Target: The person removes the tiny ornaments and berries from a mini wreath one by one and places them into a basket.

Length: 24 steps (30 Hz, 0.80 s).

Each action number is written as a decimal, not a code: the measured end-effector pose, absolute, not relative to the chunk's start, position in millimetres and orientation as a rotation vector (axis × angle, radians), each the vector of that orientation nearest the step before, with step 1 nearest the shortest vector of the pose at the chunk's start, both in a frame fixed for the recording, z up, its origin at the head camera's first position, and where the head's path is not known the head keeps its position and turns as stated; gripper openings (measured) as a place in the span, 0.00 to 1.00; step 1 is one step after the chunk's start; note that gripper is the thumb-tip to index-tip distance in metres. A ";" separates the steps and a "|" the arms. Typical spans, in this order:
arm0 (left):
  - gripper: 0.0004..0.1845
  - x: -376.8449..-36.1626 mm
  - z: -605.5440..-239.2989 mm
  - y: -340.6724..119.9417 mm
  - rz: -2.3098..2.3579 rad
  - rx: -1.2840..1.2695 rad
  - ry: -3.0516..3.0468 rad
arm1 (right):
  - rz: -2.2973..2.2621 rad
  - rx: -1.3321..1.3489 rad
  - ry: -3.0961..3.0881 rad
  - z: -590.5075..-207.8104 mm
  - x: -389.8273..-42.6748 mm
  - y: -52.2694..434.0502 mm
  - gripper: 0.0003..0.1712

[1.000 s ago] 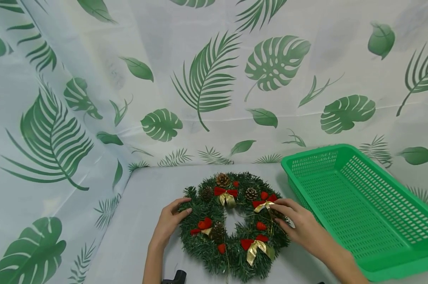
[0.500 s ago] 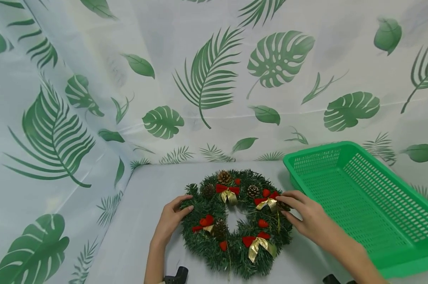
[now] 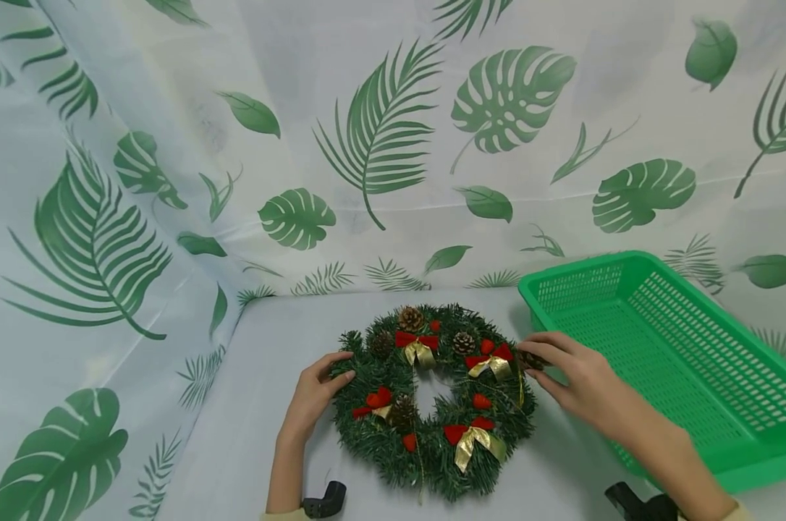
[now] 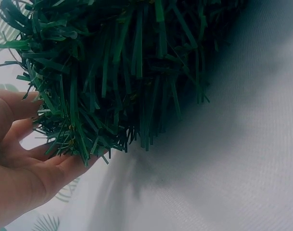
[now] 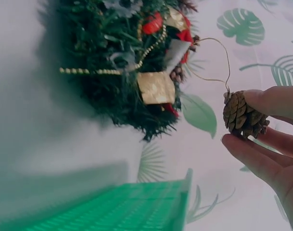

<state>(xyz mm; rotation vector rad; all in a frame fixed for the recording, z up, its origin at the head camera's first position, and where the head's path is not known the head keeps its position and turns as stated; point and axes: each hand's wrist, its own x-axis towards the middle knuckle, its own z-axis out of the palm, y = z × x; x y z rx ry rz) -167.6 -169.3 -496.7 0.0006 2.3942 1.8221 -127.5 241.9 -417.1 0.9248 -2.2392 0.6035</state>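
Note:
A green wreath [image 3: 432, 405] with red and gold bows, red berries and pine cones lies flat on the grey table. My left hand [image 3: 315, 394] rests against its left edge, fingers lightly curved on the needles [image 4: 88, 96]. My right hand [image 3: 572, 376] is at the wreath's right edge and pinches a brown pine cone [image 5: 242, 115] between thumb and fingers. A thin gold wire [image 5: 218, 62] still runs from the cone back to the wreath [image 5: 132, 62]. In the head view the cone [image 3: 531, 359] shows dark beside the fingertips.
A green slotted plastic basket [image 3: 666, 354] stands at the right, tilted, close behind my right hand. A leaf-print cloth [image 3: 380, 145] covers the walls behind and to the left. Bare grey table [image 3: 250, 420] lies left of the wreath.
My right hand has moved rightward off the wreath's right side, drawing the pine cone out with it. The left hand stays at the left edge.

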 end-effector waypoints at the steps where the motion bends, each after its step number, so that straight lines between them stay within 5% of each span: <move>1: 0.22 -167.7 -496.7 -169.2 1.825 0.003 2.390 | 0.598 0.921 -2.242 -416.2 -127.7 243.4 0.34; 24: 0.22 -166.9 -497.2 -172.0 1.849 0.030 2.358 | 0.550 0.896 -2.239 -395.1 -142.9 264.7 0.36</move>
